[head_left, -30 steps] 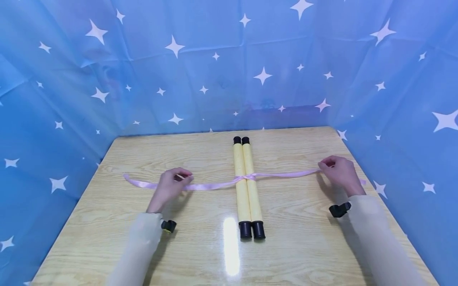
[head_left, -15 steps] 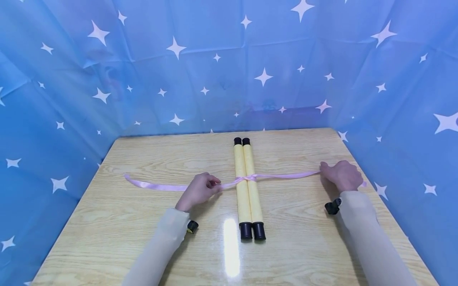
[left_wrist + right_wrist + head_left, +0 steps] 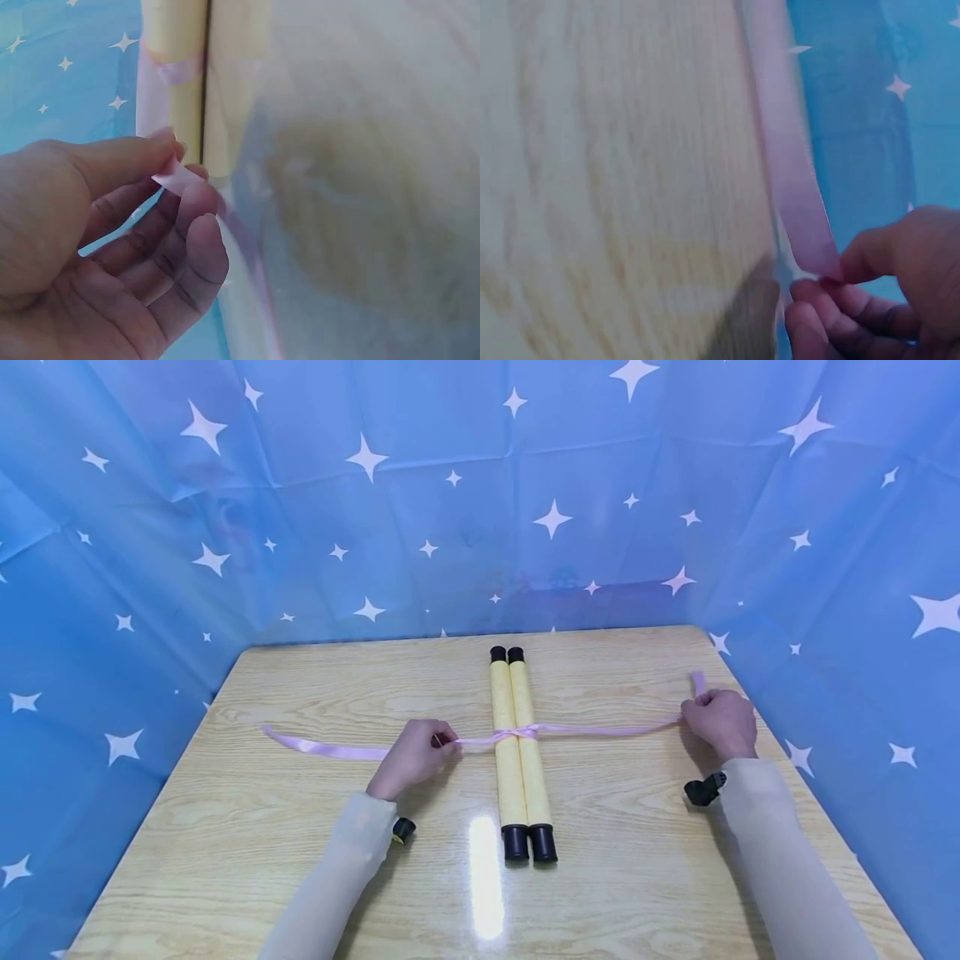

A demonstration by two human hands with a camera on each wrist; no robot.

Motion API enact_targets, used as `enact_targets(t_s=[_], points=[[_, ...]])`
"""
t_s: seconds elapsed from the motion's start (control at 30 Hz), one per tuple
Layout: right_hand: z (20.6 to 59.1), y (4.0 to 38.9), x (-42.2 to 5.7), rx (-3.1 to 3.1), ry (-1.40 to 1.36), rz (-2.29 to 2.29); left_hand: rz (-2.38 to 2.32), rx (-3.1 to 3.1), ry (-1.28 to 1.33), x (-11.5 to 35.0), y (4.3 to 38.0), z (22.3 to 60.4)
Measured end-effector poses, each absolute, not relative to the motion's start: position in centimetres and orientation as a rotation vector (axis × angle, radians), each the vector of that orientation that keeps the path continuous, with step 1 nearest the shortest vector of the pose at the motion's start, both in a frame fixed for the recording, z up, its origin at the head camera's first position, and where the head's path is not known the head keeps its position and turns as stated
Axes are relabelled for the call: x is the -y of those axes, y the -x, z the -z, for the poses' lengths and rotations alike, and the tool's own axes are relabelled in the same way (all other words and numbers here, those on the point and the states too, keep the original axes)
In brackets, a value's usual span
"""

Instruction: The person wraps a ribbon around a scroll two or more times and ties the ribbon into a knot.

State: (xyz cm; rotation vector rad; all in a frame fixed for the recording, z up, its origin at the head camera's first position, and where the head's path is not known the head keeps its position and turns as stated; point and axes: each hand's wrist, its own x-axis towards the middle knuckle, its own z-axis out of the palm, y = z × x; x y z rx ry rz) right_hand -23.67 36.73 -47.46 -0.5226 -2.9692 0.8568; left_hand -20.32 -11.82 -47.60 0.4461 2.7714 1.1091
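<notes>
Two pale yellow rolls with black end caps, the left roll point(image 3: 508, 785) and the right roll point(image 3: 536, 785), lie side by side on the table. A pink-purple ribbon point(image 3: 600, 729) crosses over both near their middle, where it is knotted. My left hand point(image 3: 415, 758) pinches the ribbon between thumb and forefinger just left of the rolls; its loose end trails further left. My right hand point(image 3: 722, 723) pinches the other length near the table's right side, with a short tail standing up beyond the fingers. In the right wrist view the ribbon point(image 3: 795, 165) runs flat up from the fingertips.
The light wood-grain table point(image 3: 360, 685) carries a bright light reflection in front of the rolls. A blue curtain point(image 3: 465, 543) with white stars surrounds its back and sides. Small black cameras sit at both wrists.
My left hand has slid right along the ribbon toward the rolls. My right hand has shifted slightly right, and the ribbon's tail there now points up and away. The rolls stay in place.
</notes>
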Motion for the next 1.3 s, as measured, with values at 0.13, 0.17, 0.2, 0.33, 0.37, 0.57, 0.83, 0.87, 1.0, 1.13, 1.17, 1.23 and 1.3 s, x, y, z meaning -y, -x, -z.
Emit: enact_targets(t_s=[0.13,0.17,0.2,0.33,0.37,0.57,0.83,0.87,1.0,1.13,1.17,1.23,1.3], points=[[47.3,23.8,-36.1,2.898,0.433,-1.024,-1.190,-2.753,-0.474,11.9,20.3,46.8],[47.2,23.9,-35.9,2.887,0.418,-1.049,-1.216,-2.743,-0.475,11.8,20.3,46.6],[47.1,24.0,-35.7,2.877,0.400,-1.066,-1.249,-2.727,-0.473,11.8,20.3,46.4],[46.5,24.3,-35.1,2.847,0.330,-1.090,-1.385,-2.638,-0.461,11.3,20.5,45.6],[46.4,24.4,-35.0,2.835,0.317,-1.091,-1.420,-2.606,-0.454,11.1,20.6,45.3],[45.5,24.6,-34.3,2.771,0.303,-1.290,-1.578,-2.457,-0.496,10.0,21.2,44.1],[44.0,25.1,-31.3,2.771,0.186,-1.405,-1.654,-2.381,-0.483,8.4,22.1,43.2],[43.8,25.1,-30.8,2.777,0.150,-1.386,-1.664,-2.370,-0.482,8.2,22.1,43.1],[43.1,25.5,-28.6,2.789,-0.003,-1.326,-1.708,-2.313,-0.500,7.4,22.4,42.9],[42.9,26.2,-26.5,2.787,-0.141,-1.288,-1.732,-2.279,-0.513,6.7,22.6,42.7],[42.8,26.5,-26.0,2.785,-0.171,-1.284,-1.738,-2.275,-0.515,6.6,22.6,42.7],[42.9,27.0,-25.0,2.784,-0.227,-1.276,-1.747,-2.270,-0.517,6.4,22.6,42.6],[42.9,27.4,-23.9,2.796,-0.278,-1.278,-1.756,-2.260,-0.516,6.2,22.6,42.6]])
